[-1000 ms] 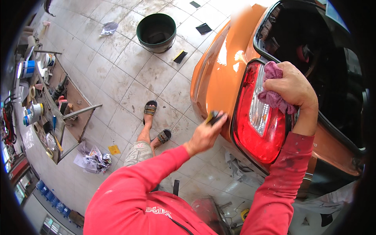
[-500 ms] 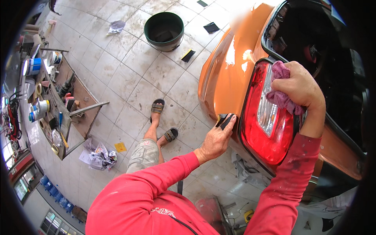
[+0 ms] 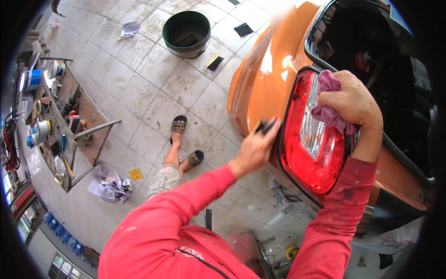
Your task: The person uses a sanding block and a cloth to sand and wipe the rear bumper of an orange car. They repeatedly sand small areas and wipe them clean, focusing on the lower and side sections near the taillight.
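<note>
My left hand (image 3: 253,151), a little blurred, is closed around a folded piece of black sandpaper (image 3: 265,126) with a yellowish edge. It presses the piece to the orange body panel (image 3: 258,97) of a car, just left of the tail light (image 3: 306,149). My right hand (image 3: 355,98) grips a bunched purple cloth (image 3: 335,118), held against the upper right part of the red and clear lens. The folds of the cloth hide what lies under the fingers.
On the tiled floor stands a dark green bucket (image 3: 186,35) with a dark piece inside. Black pieces (image 3: 243,29) lie around it. At left, a wooden frame rack (image 3: 95,130) holds cans and tools, near crumpled plastic and paper (image 3: 110,186). The car's dark rear opening (image 3: 362,51) is at right.
My left hand has slid the sandpaper slightly up and away along the panel beside the tail light. The right hand keeps the cloth on the lens. The whole view has shifted a little.
</note>
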`<action>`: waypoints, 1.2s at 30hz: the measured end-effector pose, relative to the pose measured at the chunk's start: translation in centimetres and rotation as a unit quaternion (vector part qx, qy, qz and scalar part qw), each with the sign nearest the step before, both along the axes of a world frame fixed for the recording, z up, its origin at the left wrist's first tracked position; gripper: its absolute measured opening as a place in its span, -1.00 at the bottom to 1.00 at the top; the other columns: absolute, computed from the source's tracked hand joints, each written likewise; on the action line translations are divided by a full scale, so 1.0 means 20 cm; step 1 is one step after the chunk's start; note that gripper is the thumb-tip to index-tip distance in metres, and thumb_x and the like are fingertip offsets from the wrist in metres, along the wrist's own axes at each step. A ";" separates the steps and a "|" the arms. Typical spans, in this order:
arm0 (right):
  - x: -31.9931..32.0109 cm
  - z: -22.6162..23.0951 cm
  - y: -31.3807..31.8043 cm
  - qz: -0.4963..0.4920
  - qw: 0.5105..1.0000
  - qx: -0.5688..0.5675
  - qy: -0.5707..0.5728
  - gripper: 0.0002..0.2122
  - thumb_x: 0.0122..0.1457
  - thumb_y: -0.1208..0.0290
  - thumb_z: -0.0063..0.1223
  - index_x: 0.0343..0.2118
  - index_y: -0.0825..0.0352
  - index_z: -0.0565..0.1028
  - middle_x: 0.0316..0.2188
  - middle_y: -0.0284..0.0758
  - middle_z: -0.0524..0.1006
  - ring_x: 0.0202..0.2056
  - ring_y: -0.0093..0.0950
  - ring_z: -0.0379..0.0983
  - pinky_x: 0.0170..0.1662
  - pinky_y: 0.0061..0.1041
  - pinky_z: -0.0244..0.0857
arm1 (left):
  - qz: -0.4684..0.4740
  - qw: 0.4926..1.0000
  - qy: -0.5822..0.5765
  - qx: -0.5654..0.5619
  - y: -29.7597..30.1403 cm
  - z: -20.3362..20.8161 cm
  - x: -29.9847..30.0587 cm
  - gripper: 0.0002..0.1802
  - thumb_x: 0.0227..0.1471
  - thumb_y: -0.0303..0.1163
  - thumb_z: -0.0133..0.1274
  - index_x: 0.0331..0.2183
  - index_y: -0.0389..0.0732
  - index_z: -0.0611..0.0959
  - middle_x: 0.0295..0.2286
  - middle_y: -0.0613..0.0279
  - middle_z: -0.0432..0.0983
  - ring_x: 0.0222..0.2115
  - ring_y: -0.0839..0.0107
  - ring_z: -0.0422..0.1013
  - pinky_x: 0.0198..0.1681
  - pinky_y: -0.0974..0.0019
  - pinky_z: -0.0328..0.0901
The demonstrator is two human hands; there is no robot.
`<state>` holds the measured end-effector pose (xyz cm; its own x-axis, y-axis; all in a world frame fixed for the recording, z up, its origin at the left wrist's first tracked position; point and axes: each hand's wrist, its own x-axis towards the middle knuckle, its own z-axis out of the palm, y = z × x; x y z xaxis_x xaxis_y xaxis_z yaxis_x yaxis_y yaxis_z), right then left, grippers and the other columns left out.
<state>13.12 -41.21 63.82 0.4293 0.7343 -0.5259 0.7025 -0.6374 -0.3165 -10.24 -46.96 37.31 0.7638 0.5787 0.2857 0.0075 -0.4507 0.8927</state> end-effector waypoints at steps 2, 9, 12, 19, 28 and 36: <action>0.00 -0.03 0.02 0.003 1.000 0.008 0.010 -0.71 -0.05 0.38 0.31 -0.34 0.53 0.66 -0.56 -0.23 0.59 -0.48 -0.47 0.53 -0.27 -0.36 0.45 | -0.034 0.995 0.064 -0.067 0.26 -0.01 0.25 -0.24 0.27 -0.53 -0.04 0.47 -0.24 0.29 0.20 -0.34 0.49 0.01 -0.26 0.57 0.09 -0.14 0.46; -0.03 0.00 0.01 0.010 0.999 -0.004 -0.049 -0.62 -0.05 0.27 0.35 -0.32 0.58 0.65 -0.47 -0.03 0.56 -0.32 -0.17 0.61 -0.13 -0.22 0.45 | -0.007 1.000 -0.016 -0.012 -0.11 0.02 -0.10 -0.14 0.12 -0.69 -0.01 0.45 -0.32 0.31 0.24 -0.30 0.48 0.18 -0.20 0.50 0.36 -0.13 0.29; -0.01 -0.02 -0.02 0.039 0.997 0.020 -0.062 -0.65 -0.06 0.28 0.32 -0.39 0.58 0.63 -0.49 0.04 0.52 -0.36 -0.16 0.60 -0.17 -0.18 0.44 | -0.076 0.996 -0.029 0.037 -0.01 -0.12 -0.21 -0.21 0.16 -0.66 0.01 0.43 -0.25 0.39 0.27 -0.20 0.47 0.23 -0.14 0.49 0.38 -0.12 0.29; -0.04 0.02 0.09 0.045 0.998 -0.021 -0.040 -0.64 -0.06 0.27 0.25 -0.35 0.55 0.67 -0.49 0.17 0.56 -0.41 0.04 0.64 -0.19 -0.16 0.54 | -0.001 0.995 0.067 -0.070 0.66 -0.30 0.36 -0.38 0.34 -0.61 0.00 0.39 -0.30 0.42 0.17 -0.38 0.48 0.19 -0.21 0.47 0.23 0.04 0.42; -0.04 -0.03 0.00 0.031 0.995 -0.007 -0.096 -0.62 -0.09 0.24 0.27 -0.32 0.49 0.69 -0.40 0.12 0.63 -0.32 0.03 0.65 -0.13 -0.16 0.55 | -0.137 0.990 -0.030 -0.029 0.32 -0.31 -0.10 -0.36 0.30 -0.67 0.02 0.36 -0.16 0.52 0.29 -0.14 0.47 0.33 -0.07 0.39 0.41 0.11 0.27; -0.06 0.01 0.07 0.048 0.995 -0.049 -0.079 -0.58 -0.06 0.20 0.22 -0.27 0.48 0.75 -0.35 0.12 0.69 -0.32 -0.06 0.73 -0.15 -0.20 0.61 | 0.036 0.995 0.003 -0.096 0.59 -0.28 0.33 -0.44 0.39 -0.54 -0.02 0.37 -0.25 0.47 0.26 -0.28 0.45 0.32 -0.07 0.39 0.31 0.11 0.36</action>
<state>11.99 -39.75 64.12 0.4428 0.7240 -0.5289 0.7975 -0.5877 -0.1367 -3.61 -35.17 31.77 0.7202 0.6751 0.1595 0.0395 -0.2695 0.9622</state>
